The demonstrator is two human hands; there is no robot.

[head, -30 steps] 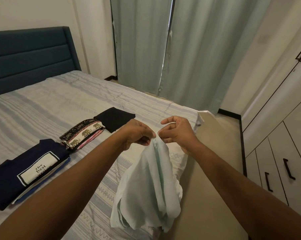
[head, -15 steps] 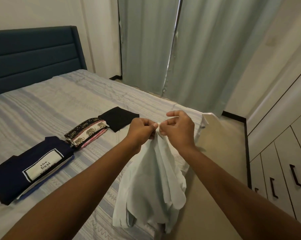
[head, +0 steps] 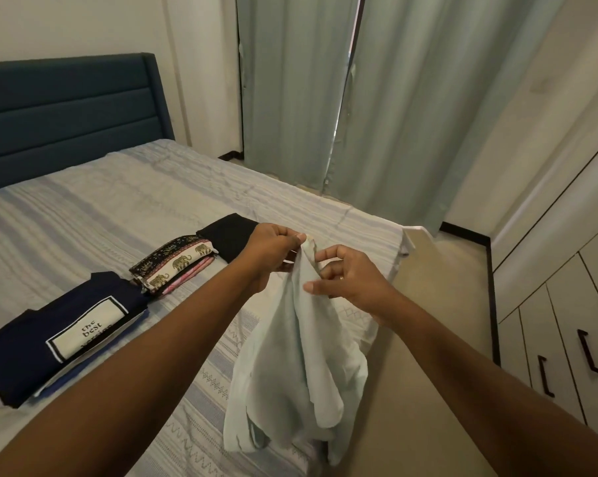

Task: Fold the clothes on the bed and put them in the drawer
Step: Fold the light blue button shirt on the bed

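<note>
Nearest the camera, two bare forearms reach out over the near corner of a bed (head: 125, 208) with a pale striped cover. Between them hangs one pale green garment (head: 297, 366), unfolded and bunched, with its lower end just above the bed's edge. The left hand (head: 273, 251) pinches the top of the cloth between thumb and curled fingers. The right hand (head: 352, 284), just beside it and a little lower, has its thumb against the cloth and its fingers curled at the edge, so it appears to grip the garment too.

Three folded piles lie in a row on the bed to the left:
- **Closest:** a navy top (head: 63, 335) with a white printed label. It sits on what looks like at least one more blue and white piece.
- **Middle:** an elephant-print piece (head: 177, 263), resting on a pink one.
- **Farthest:** a single black piece (head: 228, 239), just behind the left hand.

The folding looks mostly done. The green garment is the only loose item in view.

On the right, across a strip of floor, stands a cream cabinet with drawer fronts (head: 566, 356), all closed. Two dark handles are clearly visible low down. Nothing appears to have been put away yet, so that whole step is probably left to do.

Beyond the bed are a dark blue headboard (head: 67, 111) and two pale green curtains (head: 325, 98).
</note>
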